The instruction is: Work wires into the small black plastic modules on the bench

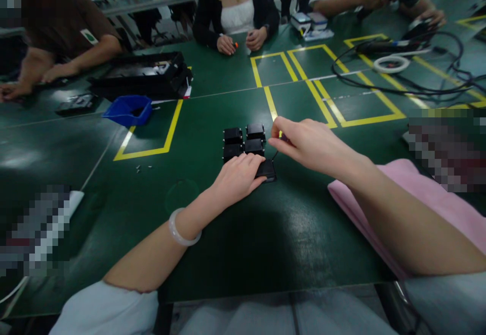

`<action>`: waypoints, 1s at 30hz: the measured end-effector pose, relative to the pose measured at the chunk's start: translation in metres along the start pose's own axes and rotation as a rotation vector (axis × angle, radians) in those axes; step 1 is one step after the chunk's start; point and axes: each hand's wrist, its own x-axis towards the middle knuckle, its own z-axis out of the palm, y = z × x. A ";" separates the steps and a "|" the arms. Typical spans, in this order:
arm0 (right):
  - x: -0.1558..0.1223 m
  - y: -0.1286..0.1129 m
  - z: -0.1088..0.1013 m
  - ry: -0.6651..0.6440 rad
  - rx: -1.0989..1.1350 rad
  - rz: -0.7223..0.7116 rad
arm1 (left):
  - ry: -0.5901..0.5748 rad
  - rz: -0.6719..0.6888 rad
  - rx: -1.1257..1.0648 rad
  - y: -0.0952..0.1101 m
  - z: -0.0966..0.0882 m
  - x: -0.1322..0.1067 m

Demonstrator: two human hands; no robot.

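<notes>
Black rectangular case [267, 171] is lying under my left hand [240, 172], whose fingers and thumb are clasping it by its far and near edges. My right hand [299, 140] is closing in a pinch on a slim screwdriver [275, 155], its thin shaft slanting down to the case's right end; I cannot tell whether the tip is touching. Four similar black boxes [253, 147] are sitting in two rows just beyond my left hand. Tiny metallic pieces [138, 168] are lying to its left, with a blue bin [129, 111] farther out. Pink cloth [408, 183] is lying beneath my right forearm. Beyond my right hand, black cable [402, 91] is looping across the yellow-marked green tabletop [299, 239]. Opposite, a person in a dark jacket [207, 8] is resting both hands on it.
</notes>
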 end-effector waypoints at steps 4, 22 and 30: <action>0.000 0.000 -0.001 -0.010 0.008 -0.005 | 0.012 0.002 0.000 0.000 0.001 0.000; -0.001 0.000 0.001 0.033 -0.031 0.012 | 0.007 -0.002 -0.011 0.000 0.000 0.000; -0.001 -0.004 0.001 0.021 0.012 -0.003 | 0.014 0.004 0.014 0.000 0.001 0.000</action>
